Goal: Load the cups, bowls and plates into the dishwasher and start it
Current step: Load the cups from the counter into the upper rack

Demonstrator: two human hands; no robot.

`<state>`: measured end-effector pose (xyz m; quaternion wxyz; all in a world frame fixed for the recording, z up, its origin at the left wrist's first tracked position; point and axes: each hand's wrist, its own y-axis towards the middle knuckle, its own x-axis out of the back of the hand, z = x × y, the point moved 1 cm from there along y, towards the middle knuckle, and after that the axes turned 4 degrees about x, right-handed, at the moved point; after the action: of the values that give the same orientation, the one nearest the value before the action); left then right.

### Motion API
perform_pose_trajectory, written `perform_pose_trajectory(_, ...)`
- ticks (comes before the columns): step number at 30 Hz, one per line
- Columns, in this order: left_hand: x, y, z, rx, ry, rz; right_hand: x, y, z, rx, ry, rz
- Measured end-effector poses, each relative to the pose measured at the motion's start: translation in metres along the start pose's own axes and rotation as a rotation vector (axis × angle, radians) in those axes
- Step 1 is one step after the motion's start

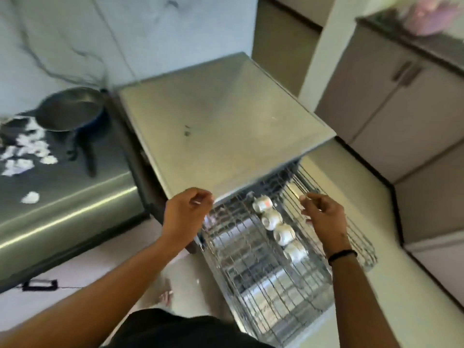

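The dishwasher (221, 116) has a flat steel top, and its wire rack (271, 280) is pulled out toward me. Several white cups (283, 233) lie in a row down the middle of the rack, tipped over. My left hand (185, 212) hovers at the rack's left rear corner with the fingers curled in and nothing visible in them. My right hand (324, 214) is over the right side of the rack, just right of the cups, fingers loosely bent and apart, holding nothing. The frame is motion-blurred.
A steel counter (62, 197) on the left carries a dark frying pan (70, 111) and scattered white scraps (25, 151). Grey cabinets (401, 96) line the right side beyond pale floor (414, 285). My foot (165, 296) shows below the rack.
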<state>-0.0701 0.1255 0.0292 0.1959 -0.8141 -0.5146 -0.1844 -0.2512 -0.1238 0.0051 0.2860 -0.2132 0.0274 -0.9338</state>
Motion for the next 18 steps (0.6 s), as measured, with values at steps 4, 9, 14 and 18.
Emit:
perform_pose_trajectory(4,0.107,0.017,0.048,0.072,-0.001,-0.214,-0.072,0.009,0.068,0.125,0.034,0.071)
perform_pose_trajectory(9,0.246,0.015,0.13,0.168,-0.039,-0.449,-0.22,-0.008,0.145,0.197,0.025,0.253)
perform_pose_trajectory(14,0.352,0.005,0.213,0.254,-0.051,-0.614,-0.38,-0.053,0.205,0.346,-0.028,0.431)
perform_pose_trajectory(18,0.414,-0.012,0.257,0.339,-0.065,-0.739,-0.48,-0.098,0.242,0.389,-0.055,0.597)
